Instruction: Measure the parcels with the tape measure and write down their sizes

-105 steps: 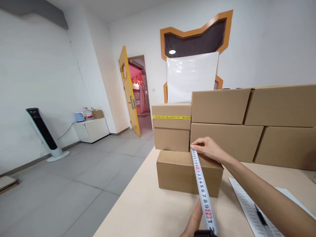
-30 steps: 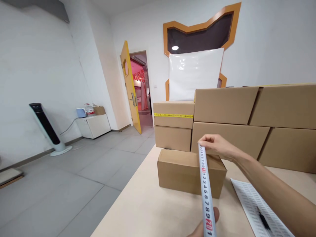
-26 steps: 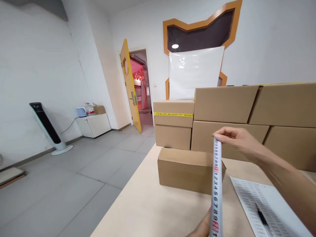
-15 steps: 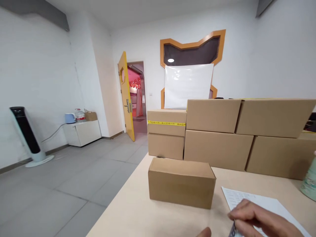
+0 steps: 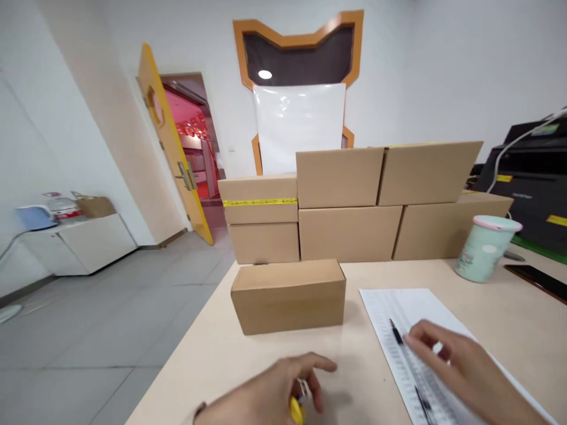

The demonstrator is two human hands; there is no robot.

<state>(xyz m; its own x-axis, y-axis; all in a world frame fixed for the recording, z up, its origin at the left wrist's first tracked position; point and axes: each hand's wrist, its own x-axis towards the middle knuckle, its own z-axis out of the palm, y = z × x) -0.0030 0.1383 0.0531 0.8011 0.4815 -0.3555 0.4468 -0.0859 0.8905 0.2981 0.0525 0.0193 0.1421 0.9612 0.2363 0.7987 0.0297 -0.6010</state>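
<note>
My left hand (image 5: 283,383) is low over the table, index finger stretched out and the other fingers curled round a small yellow object (image 5: 296,409) with a grey part; most of it is hidden. To the right, my right hand (image 5: 463,363) is closed in a pinch, its fingertips at the side of a black-and-clear pen (image 5: 410,366). The pen lies along a printed sheet of paper (image 5: 425,301). Beyond my left hand a small closed cardboard box (image 5: 290,301) stands on the table.
Behind the small box, stacked cardboard boxes (image 5: 348,233) form a wall, one with yellow tape (image 5: 261,202). At right are a mint-green cup (image 5: 485,251), a phone (image 5: 543,282) and a black printer (image 5: 531,189). The table's left edge drops to a tiled floor (image 5: 110,330).
The view has swung right and down, so the cup, phone and printer show. My left hand has come further into view with the yellow object, and the pen now shows by my right fingertips.
</note>
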